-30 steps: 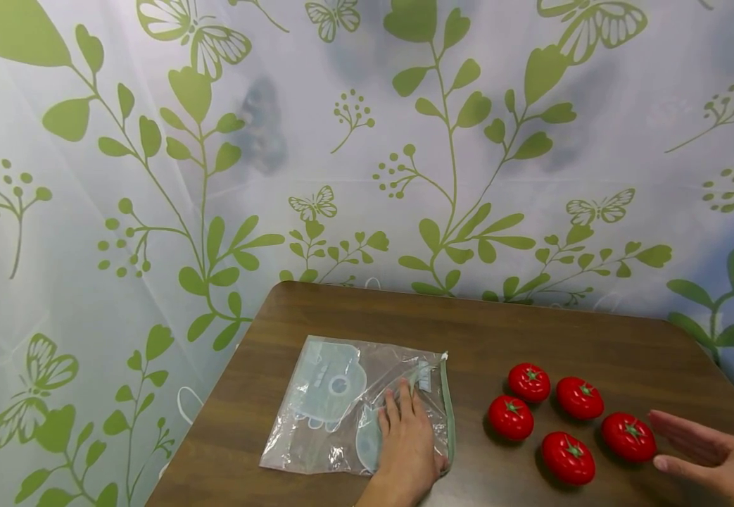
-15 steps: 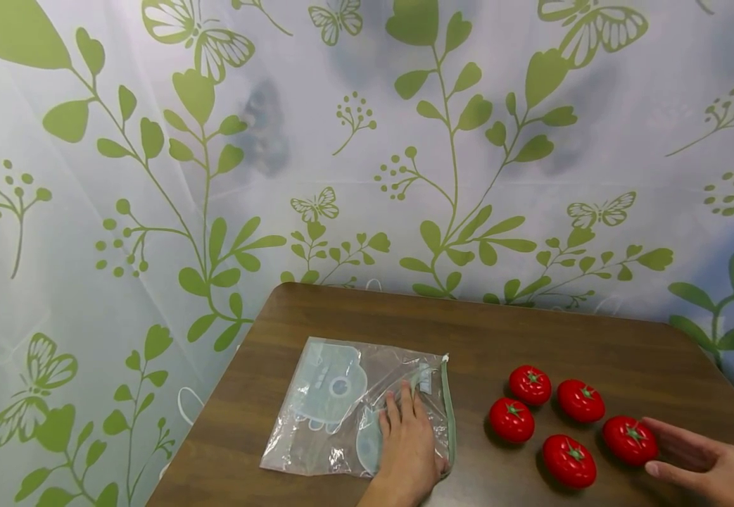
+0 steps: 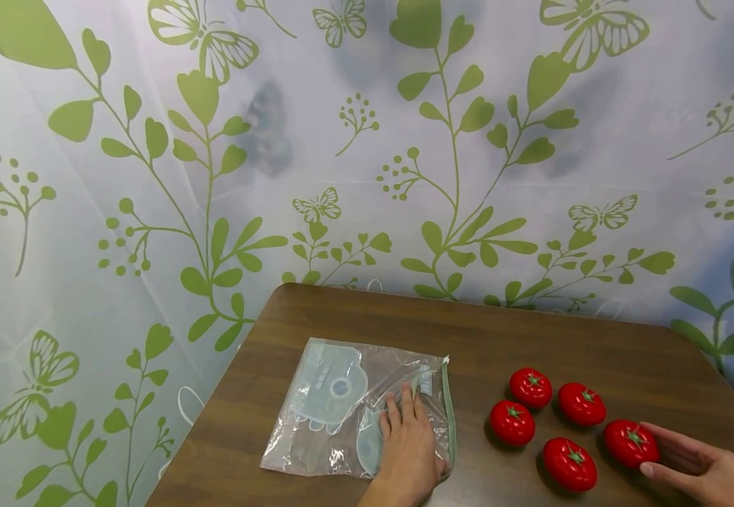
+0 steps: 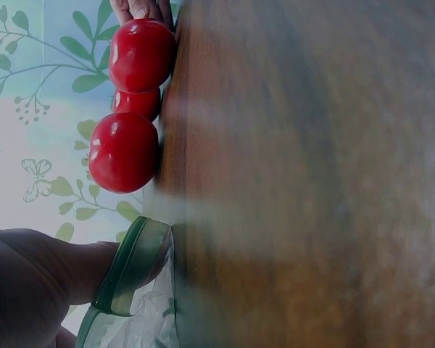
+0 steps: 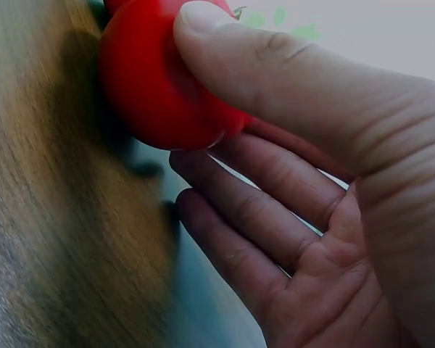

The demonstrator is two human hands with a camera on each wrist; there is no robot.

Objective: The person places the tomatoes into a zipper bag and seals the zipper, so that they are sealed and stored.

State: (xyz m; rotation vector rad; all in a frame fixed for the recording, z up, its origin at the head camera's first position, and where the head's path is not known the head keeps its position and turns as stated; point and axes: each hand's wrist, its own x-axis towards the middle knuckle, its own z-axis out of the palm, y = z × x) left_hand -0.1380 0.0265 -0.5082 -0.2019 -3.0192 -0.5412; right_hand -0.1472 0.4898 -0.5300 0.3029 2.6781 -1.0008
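Observation:
My right hand [image 3: 715, 475] grips the rightmost glossy red tomato [image 3: 629, 445], thumb on its near side and fingers at its far side. In the right wrist view, the thumb presses the tomato [image 5: 156, 80] while the lower fingers extend below it. My left hand [image 3: 407, 447] lies over a clear zip bag [image 3: 290, 440] with pale blue printed shapes. At the bag's green-edged opening [image 4: 127, 268], the left thumb [image 4: 87, 268] is tucked behind the raised edge, partly hidden. Several other tomatoes [image 3: 569, 465] sit between the bag and the right hand.
The brown wooden table [image 3: 468, 331] has rounded back corners. Behind it hangs a pale curtain [image 3: 341, 162] printed with green leaves and butterflies. The tomatoes stand close together on the table's right half.
My right hand has moved left and closed its thumb and fingers on the rightmost tomato. The left hand and the bag have stayed in place.

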